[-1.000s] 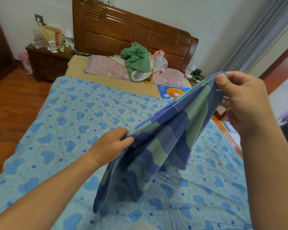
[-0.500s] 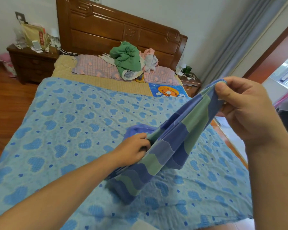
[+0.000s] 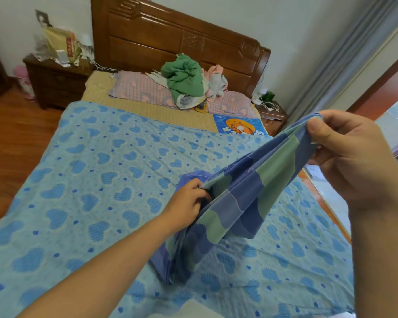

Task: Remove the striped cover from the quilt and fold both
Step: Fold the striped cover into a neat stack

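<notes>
Right hand pinches the top corner of the folded striped cover, raised; left hand grips its lower edge. Cover's bottom end rests on the blue heart quilt spread over the bed.

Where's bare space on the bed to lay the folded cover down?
Free: the heart-print quilt left of the left hand, and its near right part below the striped cover. Crowded: the headboard end, with pillows and a clothes pile.

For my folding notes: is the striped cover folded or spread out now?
Folded. The striped cover hangs in stacked layers between the left hand and right hand.
</notes>
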